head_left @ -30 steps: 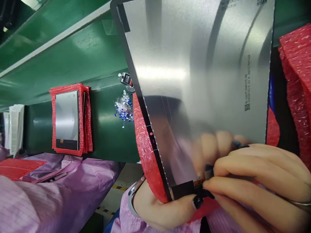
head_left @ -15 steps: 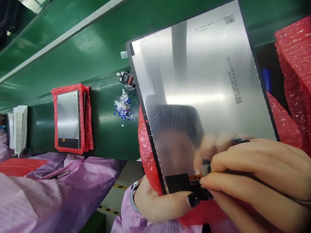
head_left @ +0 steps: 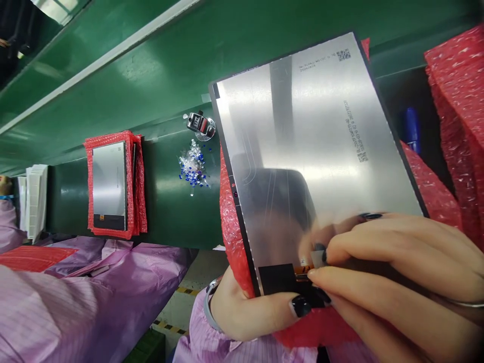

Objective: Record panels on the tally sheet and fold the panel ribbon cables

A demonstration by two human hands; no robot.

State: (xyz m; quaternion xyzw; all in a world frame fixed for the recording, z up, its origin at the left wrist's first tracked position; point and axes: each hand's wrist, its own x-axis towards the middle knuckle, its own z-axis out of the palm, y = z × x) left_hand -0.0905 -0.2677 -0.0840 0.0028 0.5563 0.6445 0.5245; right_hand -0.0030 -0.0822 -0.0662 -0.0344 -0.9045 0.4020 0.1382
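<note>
A large LCD panel (head_left: 325, 136) is tilted in front of me, its silvery back facing up, with printed codes and dark reflections on it. My left hand (head_left: 257, 312) grips its lower edge, thumb on top; the other fingers are hidden beneath. Red bubble wrap (head_left: 231, 222) shows under the panel. My right hand (head_left: 401, 272) is closed at the panel's lower edge, its fingertips pinching a small piece of translucent film (head_left: 318, 258). That film is right beside an orange flex connector (head_left: 302, 270) near a black strip (head_left: 276, 279).
On the green bench a tally counter (head_left: 199, 123) stands behind a pile of clear and blue scraps (head_left: 193, 165). More panels (head_left: 109, 181) lie on red bubble wrap to the left. A blue marker (head_left: 412, 130) and red bubble-wrap bags (head_left: 459, 96) are at right. A co-worker's pink sleeve (head_left: 143, 272) is at left.
The panel's far edge has dropped lower and its left corner has shifted right, showing more of the tally counter. Both hands keep nearly the same hold.
</note>
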